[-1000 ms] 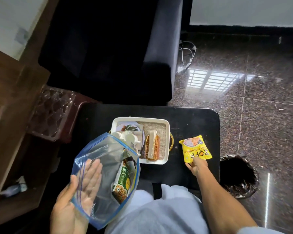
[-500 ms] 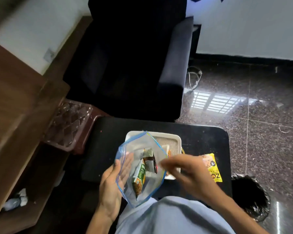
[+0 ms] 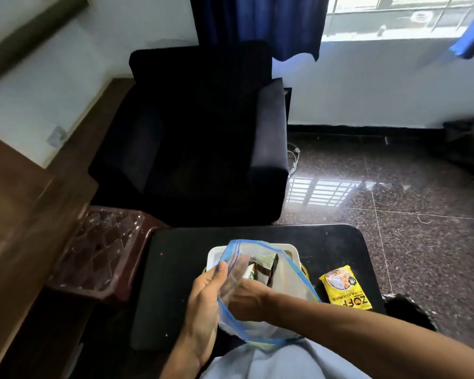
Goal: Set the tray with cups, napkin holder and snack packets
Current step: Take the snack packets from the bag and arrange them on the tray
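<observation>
The left hand's (image 3: 204,299) thumb lies on the outer side of the bag's (image 3: 290,283) blue rim, and its fingers (image 3: 237,270) show blurred through the clear plastic on the other side, so the hand pinches the bag wall and holds the mouth open low in the middle of the frame. The right hand (image 3: 248,296) reaches in through that mouth from the lower right; its fingers are hidden by the plastic and the left hand, so I cannot tell whether they are open or gripping anything. Inside the bag, just above the right hand, stand green and brown packets (image 3: 263,265). Behind the bag only the left and upper rim of the white tray (image 3: 212,255) shows; what stands in it is covered by the bag. A yellow packet (image 3: 345,288) lies flat on the black table (image 3: 175,269), to the right of the bag and apart from it, outside the tray. Light blue clothing (image 3: 257,362) fills the bottom edge. A brown stool (image 3: 99,255) stands just left of the table, and a dark armchair (image 3: 197,132) above it at centre. A blue curtain (image 3: 257,20) hangs at the top, with a window (image 3: 394,15) at upper right over the glossy speckled floor (image 3: 394,201)
</observation>
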